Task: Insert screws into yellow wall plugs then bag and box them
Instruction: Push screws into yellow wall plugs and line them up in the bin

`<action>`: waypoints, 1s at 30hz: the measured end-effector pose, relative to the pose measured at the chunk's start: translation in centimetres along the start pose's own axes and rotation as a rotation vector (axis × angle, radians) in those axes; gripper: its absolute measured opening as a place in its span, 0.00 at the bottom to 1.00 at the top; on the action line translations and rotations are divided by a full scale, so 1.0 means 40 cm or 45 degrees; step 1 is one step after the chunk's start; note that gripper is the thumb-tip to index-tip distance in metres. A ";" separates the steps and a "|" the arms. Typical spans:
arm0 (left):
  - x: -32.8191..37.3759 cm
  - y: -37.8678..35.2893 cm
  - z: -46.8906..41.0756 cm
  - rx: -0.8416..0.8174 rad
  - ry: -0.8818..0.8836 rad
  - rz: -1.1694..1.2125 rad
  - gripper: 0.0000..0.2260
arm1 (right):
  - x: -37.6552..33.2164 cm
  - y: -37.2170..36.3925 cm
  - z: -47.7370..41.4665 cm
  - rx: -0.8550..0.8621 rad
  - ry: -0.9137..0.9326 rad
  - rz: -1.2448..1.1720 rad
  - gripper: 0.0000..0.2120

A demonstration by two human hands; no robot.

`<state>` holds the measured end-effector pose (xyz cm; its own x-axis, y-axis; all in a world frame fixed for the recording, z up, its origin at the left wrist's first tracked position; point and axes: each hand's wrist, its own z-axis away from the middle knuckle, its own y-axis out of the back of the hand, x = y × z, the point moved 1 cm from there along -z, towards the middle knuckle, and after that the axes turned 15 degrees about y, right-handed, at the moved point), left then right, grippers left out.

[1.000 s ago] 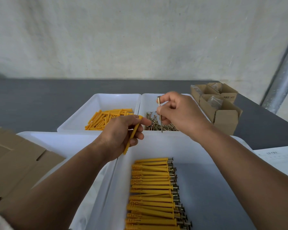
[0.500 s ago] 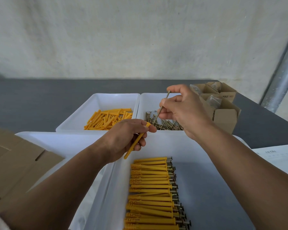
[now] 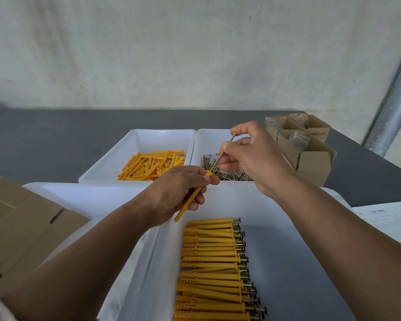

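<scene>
The left hand [image 3: 178, 188] grips a single yellow wall plug [image 3: 191, 200], its fingers [image 3: 196, 201] curled round the upper half so that the open end sticks out just past the thumb and the pointed end slants down and left below them. The right hand [image 3: 252, 156] pinches a screw [image 3: 225, 150] between thumb and fingers, head up by the index fingertip and tip slanting down to the left. The tip meets the mouth of the plug just above the left thumb; whether it has entered cannot be told. Directly behind the left fingers sits a white tray [image 3: 137, 135] of loose plugs [image 3: 151, 165], and under the right fingers a second white tray [image 3: 208, 135] holds loose screws [image 3: 232, 176]. Below both hands, nearer the person, a large white tray [image 3: 287, 205] carries a neat row of assembled plugs [image 3: 211, 262], screw heads pointing right. Another white tray [image 3: 90, 195] lies beneath the left wrist. To the right of the right fingers stand open cardboard boxes [image 3: 310, 163] with clear bags inside. Flat cardboard [image 3: 21, 228] lies far left of the left forearm, and a sheet of paper [image 3: 389, 216] lies beyond the right forearm, all on a dark grey worktop [image 3: 56, 140].
</scene>
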<state>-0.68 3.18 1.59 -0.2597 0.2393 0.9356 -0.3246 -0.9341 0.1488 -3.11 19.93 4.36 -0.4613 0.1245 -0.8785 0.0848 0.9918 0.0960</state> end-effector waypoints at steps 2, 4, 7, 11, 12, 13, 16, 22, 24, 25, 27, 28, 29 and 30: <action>0.000 0.000 -0.001 0.007 0.000 0.018 0.11 | -0.001 -0.001 0.001 -0.007 -0.018 0.006 0.11; -0.001 0.000 0.000 0.014 -0.005 0.033 0.10 | -0.001 -0.002 0.002 -0.025 -0.036 0.010 0.08; -0.002 0.000 -0.001 0.035 -0.027 0.032 0.09 | -0.001 -0.004 0.004 -0.066 -0.063 0.009 0.04; -0.004 0.000 -0.002 0.054 -0.042 0.022 0.10 | -0.003 -0.003 0.007 -0.155 -0.064 0.059 0.01; -0.004 0.000 -0.002 0.056 -0.048 0.016 0.10 | -0.003 -0.002 0.008 -0.175 -0.056 0.082 0.01; -0.005 0.000 -0.003 0.057 -0.053 0.011 0.09 | -0.004 -0.002 0.009 -0.192 -0.044 0.110 0.02; -0.007 -0.001 -0.005 0.063 -0.062 0.009 0.07 | -0.008 0.001 0.009 -0.234 0.025 0.246 0.02; -0.010 0.004 -0.010 0.138 -0.086 -0.035 0.05 | -0.024 -0.003 0.020 -0.498 0.333 0.713 0.05; -0.010 0.004 -0.010 0.177 -0.095 -0.073 0.04 | -0.031 -0.006 0.027 -0.629 0.451 0.897 0.09; -0.010 0.005 -0.011 0.193 -0.099 -0.092 0.03 | -0.033 -0.007 0.030 -0.693 0.492 0.979 0.11; -0.009 0.006 -0.012 0.222 -0.103 -0.127 0.04 | -0.033 -0.008 0.036 -0.807 0.554 1.116 0.13; -0.009 0.006 -0.012 0.231 -0.104 -0.133 0.05 | -0.034 -0.008 0.038 -0.844 0.576 1.168 0.12; -0.009 0.007 -0.012 0.234 -0.105 -0.132 0.05 | -0.034 -0.008 0.040 -0.870 0.597 1.216 0.11; -0.009 0.007 -0.012 0.233 -0.105 -0.130 0.06 | -0.036 -0.007 0.040 -0.891 0.622 1.265 0.10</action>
<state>-1.11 2.96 1.16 -0.1561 0.3195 0.9346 -0.1728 -0.9405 0.2926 -1.05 19.41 4.84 -0.7509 0.6587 -0.0470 0.1665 0.2577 0.9518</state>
